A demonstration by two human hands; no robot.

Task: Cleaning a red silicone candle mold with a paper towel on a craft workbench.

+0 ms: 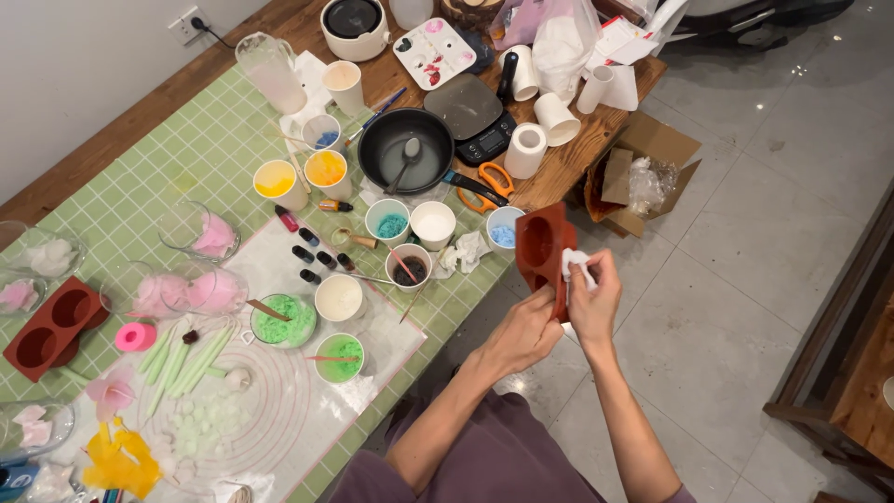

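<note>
A red-brown silicone mould point(543, 250) is held off the bench's point(140, 200) edge, above the floor, its lower part hidden behind the hands. The left hand point(523, 333) grips it from below, fingers mostly out of sight. The right hand point(593, 303) pinches what looks like a white tissue point(575, 264) against its side.

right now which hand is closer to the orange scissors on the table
Left. The left hand holds the red-brown silicone mould from below, just below-right of the orange scissors; the right hand, pinching a white tissue, is further right.
</note>
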